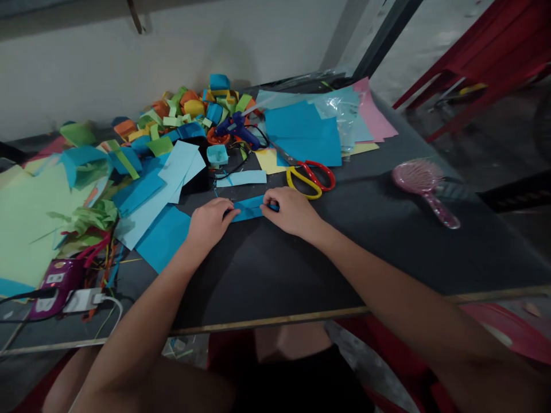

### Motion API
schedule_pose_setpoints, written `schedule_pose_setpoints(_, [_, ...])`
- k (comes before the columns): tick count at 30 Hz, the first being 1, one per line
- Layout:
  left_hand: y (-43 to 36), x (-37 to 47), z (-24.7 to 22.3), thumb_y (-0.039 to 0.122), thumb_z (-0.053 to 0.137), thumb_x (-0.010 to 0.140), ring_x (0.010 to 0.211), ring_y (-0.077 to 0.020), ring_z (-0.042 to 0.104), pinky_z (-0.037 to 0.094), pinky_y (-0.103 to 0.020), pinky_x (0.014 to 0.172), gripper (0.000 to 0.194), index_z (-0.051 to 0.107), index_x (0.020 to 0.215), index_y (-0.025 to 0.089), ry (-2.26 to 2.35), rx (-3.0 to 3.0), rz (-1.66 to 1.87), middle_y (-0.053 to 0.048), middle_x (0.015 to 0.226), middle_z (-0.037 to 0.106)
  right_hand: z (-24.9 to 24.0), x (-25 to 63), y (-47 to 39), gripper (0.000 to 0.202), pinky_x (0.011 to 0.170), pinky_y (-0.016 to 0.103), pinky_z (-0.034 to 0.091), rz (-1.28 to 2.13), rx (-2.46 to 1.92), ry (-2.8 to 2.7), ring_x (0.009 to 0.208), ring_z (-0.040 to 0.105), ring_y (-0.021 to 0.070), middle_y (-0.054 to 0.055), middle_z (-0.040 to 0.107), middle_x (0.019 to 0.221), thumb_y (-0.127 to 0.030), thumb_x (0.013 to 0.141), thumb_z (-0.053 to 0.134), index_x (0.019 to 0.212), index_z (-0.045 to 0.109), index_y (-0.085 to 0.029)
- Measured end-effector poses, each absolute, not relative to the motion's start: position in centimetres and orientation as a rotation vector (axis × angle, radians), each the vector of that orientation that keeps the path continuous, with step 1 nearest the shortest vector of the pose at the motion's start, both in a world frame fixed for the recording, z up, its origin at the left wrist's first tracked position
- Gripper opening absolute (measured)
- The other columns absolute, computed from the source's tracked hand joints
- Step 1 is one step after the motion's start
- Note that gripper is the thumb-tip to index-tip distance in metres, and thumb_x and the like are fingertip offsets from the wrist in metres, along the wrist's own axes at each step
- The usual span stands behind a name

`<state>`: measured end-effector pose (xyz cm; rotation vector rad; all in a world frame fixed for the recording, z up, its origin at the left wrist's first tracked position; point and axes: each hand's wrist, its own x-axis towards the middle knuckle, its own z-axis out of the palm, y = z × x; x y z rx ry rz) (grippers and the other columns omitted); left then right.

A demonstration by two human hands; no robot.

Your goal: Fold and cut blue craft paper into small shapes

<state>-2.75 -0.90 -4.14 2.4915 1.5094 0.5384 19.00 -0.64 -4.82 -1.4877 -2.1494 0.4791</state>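
Between my two hands a blue paper strip lies stretched low over the dark table. My left hand pinches its left end, fingers closed. At the other end, my right hand has its fingers curled round the paper. Just beyond my right hand are scissors with one red and one yellow handle loop. A light blue paper strip lies behind the held one. Further back rests a dark blue glue gun.
Small folded paper pieces in several colours are heaped by the wall. Blue sheets lie at the back right, light green sheets at the left. A purple power strip sits front left; a pink hairbrush is at right.
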Motion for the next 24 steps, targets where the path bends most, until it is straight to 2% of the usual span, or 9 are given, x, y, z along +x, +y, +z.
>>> schedule_pose_setpoints(8, [-0.8, -3.0, -4.0, 0.03, 0.055, 0.09, 0.099, -0.0224, 0.069, 0.056, -0.033, 0.082, 0.019, 0.07, 0.088, 0.018, 1.465, 2.512, 0.524, -0.008, 0.103, 0.073, -5.1, 19.0, -0.5, 0.01, 0.063, 0.032, 0.037, 0.472, -1.496, -2.154, 0.072, 0.053, 0.0197, 0.004, 0.058, 0.07, -0.022, 0.083, 0.056, 0.074, 0.056, -0.02])
schedule_pose_setpoints(14, [-0.8, -3.0, -4.2, 0.04, 0.057, 0.089, 0.1, -0.0218, 0.069, 0.055, -0.033, 0.083, 0.025, 0.072, 0.087, 0.019, 1.454, 2.546, 0.546, -0.007, 0.101, 0.074, -5.1, 19.0, -0.5, 0.009, 0.065, 0.033, 0.037, 0.471, -1.508, -2.166, 0.073, 0.053, 0.0204, 0.005, 0.059, 0.073, -0.023, 0.085, 0.055, 0.077, 0.056, -0.019])
schedule_pose_setpoints(19, [-1.1, -2.7, -4.1, 0.032, 0.052, 0.093, 0.094, -0.0195, 0.069, 0.054, -0.027, 0.074, 0.023, 0.07, 0.089, 0.019, 1.487, 2.606, 0.502, -0.006, 0.102, 0.074, -5.4, 18.8, -0.8, 0.009, 0.069, 0.034, 0.036, 0.37, -1.518, -2.197, 0.075, 0.052, 0.0219, 0.006, 0.059, 0.075, -0.02, 0.087, 0.051, 0.079, 0.054, -0.019])
schedule_pose_setpoints(24, [-1.6, -2.0, -4.4, 0.039, 0.053, 0.092, 0.087, -0.0184, 0.068, 0.051, -0.025, 0.065, 0.029, 0.069, 0.082, 0.017, 1.546, 2.655, 0.504, -0.007, 0.101, 0.073, -5.9, 18.6, -0.7, 0.01, 0.069, 0.035, 0.037, 0.297, -1.537, -2.22, 0.076, 0.052, 0.0236, 0.007, 0.059, 0.076, -0.019, 0.087, 0.049, 0.08, 0.054, -0.02])
